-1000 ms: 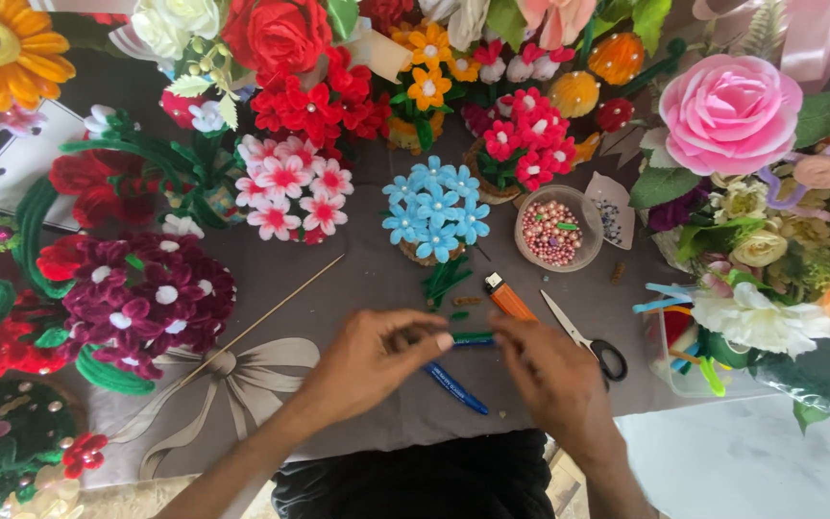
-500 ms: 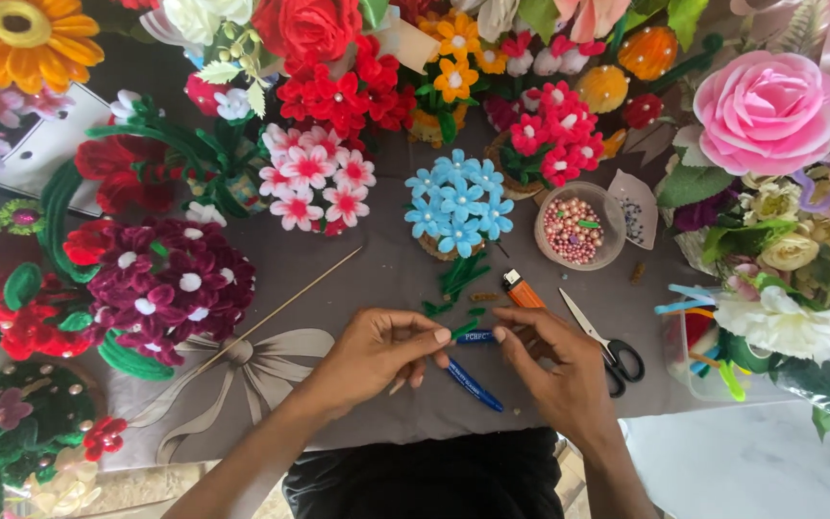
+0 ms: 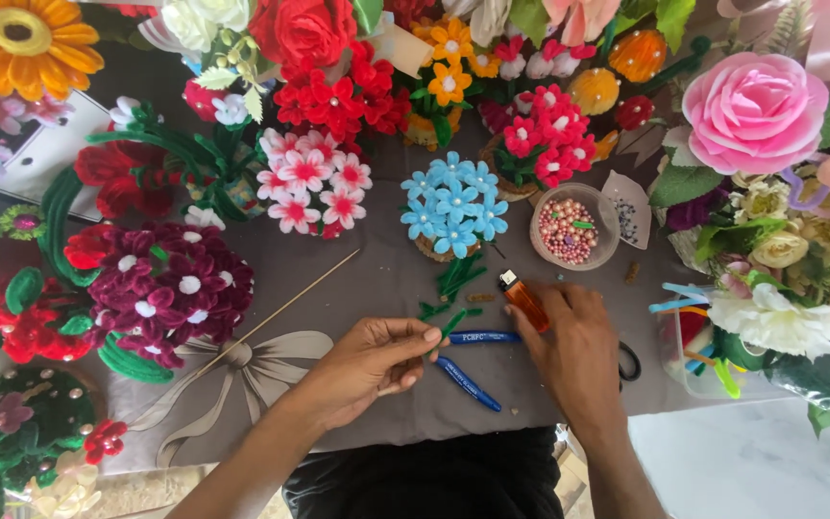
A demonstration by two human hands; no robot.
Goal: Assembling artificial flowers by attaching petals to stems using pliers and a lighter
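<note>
My left hand (image 3: 369,363) pinches a short green fuzzy pipe-cleaner piece (image 3: 452,324) between thumb and fingertips, above two blue pens (image 3: 468,383) on the grey table (image 3: 386,279). My right hand (image 3: 576,351) rests open, fingertips touching an orange lighter (image 3: 523,299) near the bead bowl (image 3: 569,227).

green pipe cleaner (image 3: 452,324), short, pinched, above table
</note>
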